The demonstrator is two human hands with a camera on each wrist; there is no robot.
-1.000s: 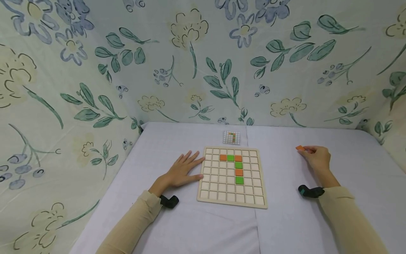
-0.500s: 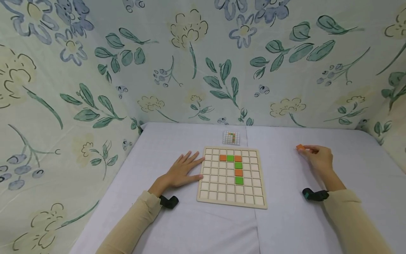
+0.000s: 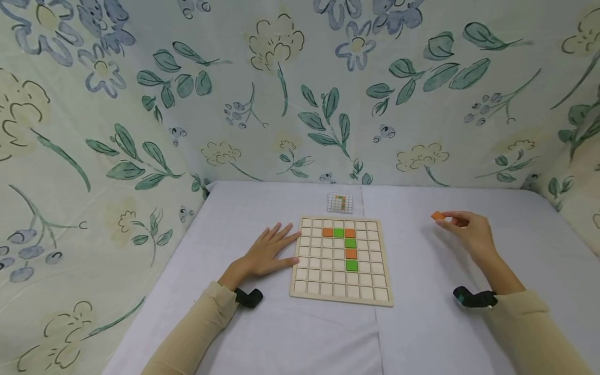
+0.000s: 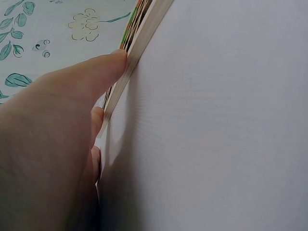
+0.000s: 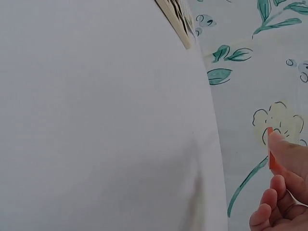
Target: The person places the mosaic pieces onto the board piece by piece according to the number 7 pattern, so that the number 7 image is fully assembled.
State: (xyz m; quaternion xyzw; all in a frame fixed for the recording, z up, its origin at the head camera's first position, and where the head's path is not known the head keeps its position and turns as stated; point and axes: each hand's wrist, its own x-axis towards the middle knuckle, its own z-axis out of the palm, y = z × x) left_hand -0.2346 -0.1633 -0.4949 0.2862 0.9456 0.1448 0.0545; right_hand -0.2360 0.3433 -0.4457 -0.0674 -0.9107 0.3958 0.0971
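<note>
Between thumb and fingertips my right hand (image 3: 470, 234) pinches a flat orange square tile (image 3: 438, 215), held above the cloth to the right of the board. In the right wrist view this tile (image 5: 270, 148) shows edge-on. A wooden grid board (image 3: 388, 260) lies in the middle of the table. On it orange and green tiles alternate in a short row and then run down a column, ending in a green tile (image 3: 351, 265). With fingers spread, my left hand (image 3: 266, 254) touches the board's left edge; the left wrist view shows its thumb (image 4: 103, 70) against the rim.
Behind the board lies a small grid card (image 3: 339, 203) with a similar coloured pattern. A white cloth (image 3: 328, 344) covers the table. Floral fabric (image 3: 262, 114) hangs at the back and left. A black camera mount (image 3: 474, 298) sits on the right wrist, another (image 3: 248, 298) on the left.
My right hand, with the orange tile in it, has moved slightly left, and its forearm has swung to the right. The left hand stays at the board's edge; the view has shifted a little.
</note>
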